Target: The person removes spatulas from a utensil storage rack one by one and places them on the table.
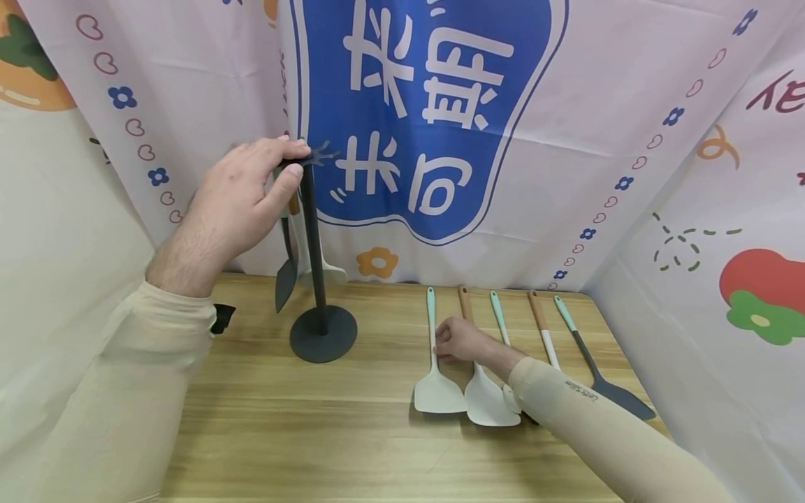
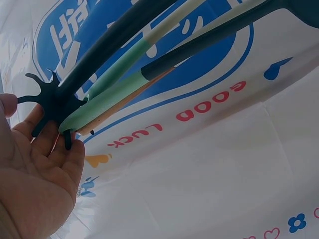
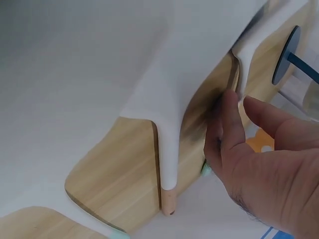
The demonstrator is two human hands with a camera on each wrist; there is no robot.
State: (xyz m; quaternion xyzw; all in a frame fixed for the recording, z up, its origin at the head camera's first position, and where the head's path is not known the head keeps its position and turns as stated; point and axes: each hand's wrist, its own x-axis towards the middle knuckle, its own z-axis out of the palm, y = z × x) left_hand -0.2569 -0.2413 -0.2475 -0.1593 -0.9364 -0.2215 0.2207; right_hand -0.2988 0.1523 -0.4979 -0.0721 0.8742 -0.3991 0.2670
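A black utensil stand (image 1: 312, 244) rises from its round base at the left of the table in the head view. My left hand (image 1: 242, 192) holds its hooked top (image 2: 55, 99), fingers spread under the hooks and thumb at the near side. Mint-handled utensils (image 2: 107, 99) and a wooden-handled one hang beside its post. Further right, my right hand (image 1: 462, 340) pinches the shaft of a white spatula (image 1: 438, 393) with a mint handle, thumb and forefinger at its neck in the right wrist view. That spatula lies on the table, its blade toward me.
Right of it lie a white turner (image 1: 493, 402) with a wooden handle, another mint-handled utensil (image 1: 499, 314), a wooden-handled one (image 1: 542, 325), and a dark-bladed turner (image 1: 619, 397). Printed cloth (image 1: 553, 140) walls the table's back and sides.
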